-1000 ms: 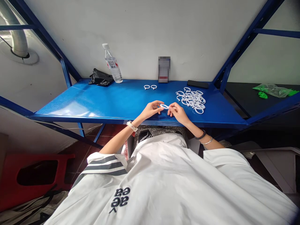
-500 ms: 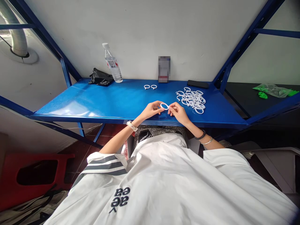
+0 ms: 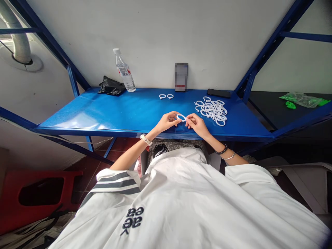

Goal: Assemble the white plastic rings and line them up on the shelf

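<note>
Between my two hands, just above the table's front part, is a white plastic ring [image 3: 181, 118]. My left hand [image 3: 169, 121] pinches its left side between thumb and fingers. On the opposite side, my right hand [image 3: 195, 122] grips the ring with thumb and forefinger; its fingertips hide that end of the ring. To the right of my right hand lies a loose pile of similar white rings [image 3: 213, 110], several with a small tab and some with a gap. Two more white rings [image 3: 166, 96] lie side by side farther back on the table.
The blue metal table [image 3: 116, 114] stands against a wall. Along its back are a black plastic bag [image 3: 111, 85], a water bottle [image 3: 125, 72], a blurred upright box [image 3: 181, 77] and a black phone [image 3: 218, 93]. Blue frame posts [image 3: 252, 77] rise at both sides.
The ring and both hands have shifted very slightly left, with the ring held in both. Everything on the table stays as it was.
</note>
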Tool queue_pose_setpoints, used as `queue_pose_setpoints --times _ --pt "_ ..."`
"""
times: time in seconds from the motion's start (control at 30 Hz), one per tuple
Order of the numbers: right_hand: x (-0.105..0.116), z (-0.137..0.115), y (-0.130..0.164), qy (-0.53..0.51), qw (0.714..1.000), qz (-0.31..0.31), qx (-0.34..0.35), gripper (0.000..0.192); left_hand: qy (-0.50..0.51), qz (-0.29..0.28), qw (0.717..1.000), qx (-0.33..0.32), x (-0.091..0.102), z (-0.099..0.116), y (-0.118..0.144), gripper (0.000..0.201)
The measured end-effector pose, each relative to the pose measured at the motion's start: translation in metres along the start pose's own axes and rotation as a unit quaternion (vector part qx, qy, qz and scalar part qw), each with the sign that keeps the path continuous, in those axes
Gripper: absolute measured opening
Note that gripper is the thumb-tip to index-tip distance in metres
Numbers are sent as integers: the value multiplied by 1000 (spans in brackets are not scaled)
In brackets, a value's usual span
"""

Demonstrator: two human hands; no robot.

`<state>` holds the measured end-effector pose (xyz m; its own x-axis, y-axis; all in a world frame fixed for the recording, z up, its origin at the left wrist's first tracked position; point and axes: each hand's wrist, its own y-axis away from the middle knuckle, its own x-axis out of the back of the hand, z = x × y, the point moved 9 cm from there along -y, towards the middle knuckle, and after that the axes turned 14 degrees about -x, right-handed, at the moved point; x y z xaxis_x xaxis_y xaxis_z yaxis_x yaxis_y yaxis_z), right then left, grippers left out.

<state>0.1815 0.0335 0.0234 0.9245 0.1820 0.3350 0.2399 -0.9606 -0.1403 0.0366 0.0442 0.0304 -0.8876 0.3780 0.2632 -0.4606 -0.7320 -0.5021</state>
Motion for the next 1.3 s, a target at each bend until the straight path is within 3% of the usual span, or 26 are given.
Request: queue_pose_setpoints --times 0.7,1.3 --pt "-2 -3 1 19 1000 -4 1 42 3 1 1000 -14 0 0 0 54" --pt "4 -5 3 17 999 35 -6 42 33 -12 999 -9 -4 5 -1 47"
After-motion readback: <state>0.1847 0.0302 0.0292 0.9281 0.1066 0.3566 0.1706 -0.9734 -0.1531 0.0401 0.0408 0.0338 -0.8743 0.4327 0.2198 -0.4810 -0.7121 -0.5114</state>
